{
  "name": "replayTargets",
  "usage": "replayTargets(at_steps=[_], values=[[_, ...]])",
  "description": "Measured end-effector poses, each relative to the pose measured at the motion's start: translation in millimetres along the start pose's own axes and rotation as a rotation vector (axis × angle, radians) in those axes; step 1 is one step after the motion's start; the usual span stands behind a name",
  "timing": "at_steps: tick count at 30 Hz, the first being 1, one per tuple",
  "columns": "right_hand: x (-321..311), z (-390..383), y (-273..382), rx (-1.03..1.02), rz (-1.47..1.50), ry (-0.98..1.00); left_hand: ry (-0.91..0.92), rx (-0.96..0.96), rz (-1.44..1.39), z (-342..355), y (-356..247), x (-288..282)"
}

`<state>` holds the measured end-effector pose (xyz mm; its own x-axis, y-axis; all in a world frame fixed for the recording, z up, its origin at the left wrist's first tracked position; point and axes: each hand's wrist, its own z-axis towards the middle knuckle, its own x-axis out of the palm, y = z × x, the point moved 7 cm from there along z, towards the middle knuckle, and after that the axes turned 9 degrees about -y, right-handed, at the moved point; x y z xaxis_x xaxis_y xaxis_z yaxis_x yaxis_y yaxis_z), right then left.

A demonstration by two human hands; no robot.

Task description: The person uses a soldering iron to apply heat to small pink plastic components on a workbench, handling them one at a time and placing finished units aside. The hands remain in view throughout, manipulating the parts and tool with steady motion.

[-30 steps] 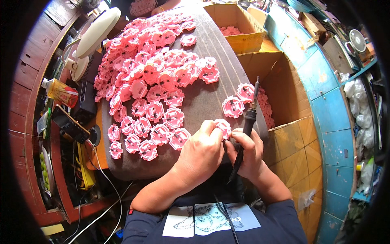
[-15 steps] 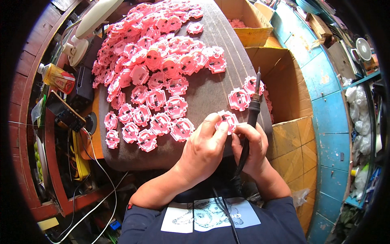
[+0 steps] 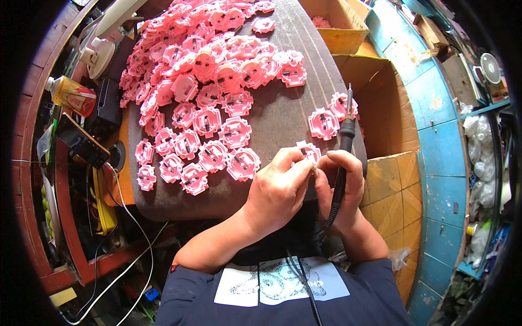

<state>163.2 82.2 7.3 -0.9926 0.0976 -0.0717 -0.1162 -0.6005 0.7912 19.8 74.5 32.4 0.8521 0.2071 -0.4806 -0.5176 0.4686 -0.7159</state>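
Observation:
Above the near edge of the board, my left hand [image 3: 278, 182] is closed, thumb and index finger pinching a round-centred pink plastic part [image 3: 309, 151]; the fingers hide its lower side. My right hand [image 3: 343, 185] has a soldering iron [image 3: 347, 130] tucked between its fingers, the metal tip pointing up and away from the part. The right thumb and index fingertip meet close to the left fingertips at the part's near edge. Whether something small sits between them I cannot make out. Two pink parts with dark pieces in them, one of them [image 3: 323, 124] nearer, lie beyond my hands.
A large heap of pink parts [image 3: 185, 87] covers the board's [image 3: 277, 119] far left, with loose rows nearer me. Open cardboard boxes [image 3: 389, 106] stand right of it. At left are a bottle [image 3: 75, 96], a phone [image 3: 81, 140] and a white cable [image 3: 128, 204].
The pink part in my left hand has tilted and sits more behind the fingers. My right fingertips have come closer to the left ones. The view has shifted slightly.

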Motion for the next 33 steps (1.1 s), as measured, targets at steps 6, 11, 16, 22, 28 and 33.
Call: replayTargets(at_steps=[6, 11, 16, 22, 28, 33], values=[[-9, -7, 12, -0.204, -0.152, -0.066, -0.032, 0.041, 0.039, 3, -1, 0], [1, 3, 34, -0.412, -0.244, 0.114, -0.045, 0.01, 0.028, 2, 0, -1], [0, -1, 24, -0.367, -0.214, 0.056, -0.065, -0.027, -0.004, 2, 1, -2], [0, -3, 17, -0.336, -0.191, 0.035, -0.051, -0.05, 0.024, 1, 3, -1], [-16, -7, 15, -0.286, -0.178, 0.003, 0.014, -0.049, 0.045, 3, 1, -1], [-41, -7, 35, -0.294, -0.229, 0.038, 0.022, -0.039, 0.062, 5, -2, -1]])
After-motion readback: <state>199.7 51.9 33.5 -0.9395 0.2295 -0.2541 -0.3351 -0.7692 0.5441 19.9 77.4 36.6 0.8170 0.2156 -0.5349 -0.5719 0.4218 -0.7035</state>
